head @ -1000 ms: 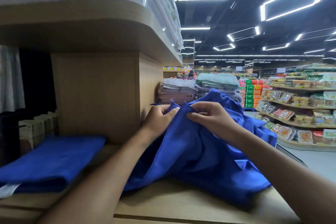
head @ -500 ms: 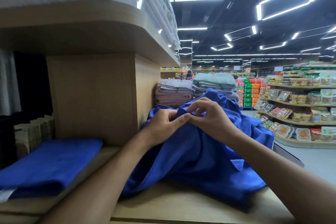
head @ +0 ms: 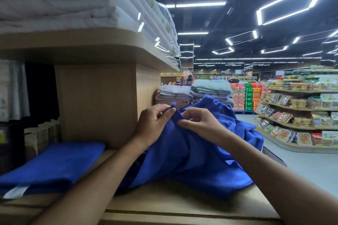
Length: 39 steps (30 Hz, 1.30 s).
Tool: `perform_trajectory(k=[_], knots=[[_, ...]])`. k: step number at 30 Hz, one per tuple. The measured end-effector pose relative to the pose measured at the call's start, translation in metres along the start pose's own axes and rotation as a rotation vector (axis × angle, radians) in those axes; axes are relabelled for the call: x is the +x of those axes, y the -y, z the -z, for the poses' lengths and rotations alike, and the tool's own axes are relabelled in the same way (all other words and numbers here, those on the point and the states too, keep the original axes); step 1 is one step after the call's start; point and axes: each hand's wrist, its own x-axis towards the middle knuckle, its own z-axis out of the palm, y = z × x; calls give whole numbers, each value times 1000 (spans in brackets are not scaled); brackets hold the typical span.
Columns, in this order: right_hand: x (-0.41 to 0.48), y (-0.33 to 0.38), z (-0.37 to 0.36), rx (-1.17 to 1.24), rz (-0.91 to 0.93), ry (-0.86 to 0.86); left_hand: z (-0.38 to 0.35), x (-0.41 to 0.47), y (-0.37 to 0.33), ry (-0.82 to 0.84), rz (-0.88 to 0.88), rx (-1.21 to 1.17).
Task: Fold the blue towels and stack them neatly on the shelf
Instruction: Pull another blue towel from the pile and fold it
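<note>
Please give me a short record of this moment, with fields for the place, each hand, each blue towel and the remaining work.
place: shop; wooden shelf
left hand: pinches a corner of the loose blue towel
right hand: pinches the same towel close beside the left hand
loose blue towel: crumpled heap on the shelf, unfolded
folded blue towel: lies flat on the shelf, further left
above: stacked white towels
remaining work: fold the loose towel, stack it

Soft matt blue cloth towel (plush nap), matt wood-grain shelf, glossy plastic-wrapped white linens
</note>
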Motion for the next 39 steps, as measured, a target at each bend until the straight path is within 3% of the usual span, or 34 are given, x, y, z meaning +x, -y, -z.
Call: perform_trajectory(k=[5,12,17,25,29,32,34,39], knots=[[-6,42,15,-130,-7,19,27,17,-48,-37,-30,-68],[-42,100,37,-311,-60,244,54,19,-114,-104,-103,-134],[-80,131,48,-533,-94,273,77,13,-150,-174,-244,80],[-113,179,67,-598,-184,335,122,12,-199,-397,-457,503],[-122,189,75,-667,-136,369,148,11,-208,-412,-552,620],[-125,187,73,-815,95,234,162,3,-206,-390,-538,685],[-125,184,72,-779,180,117,170,-1,-203,-395,-514,698],[-125,166,64,-770,158,30,178,-4,-199,-393,-489,709]])
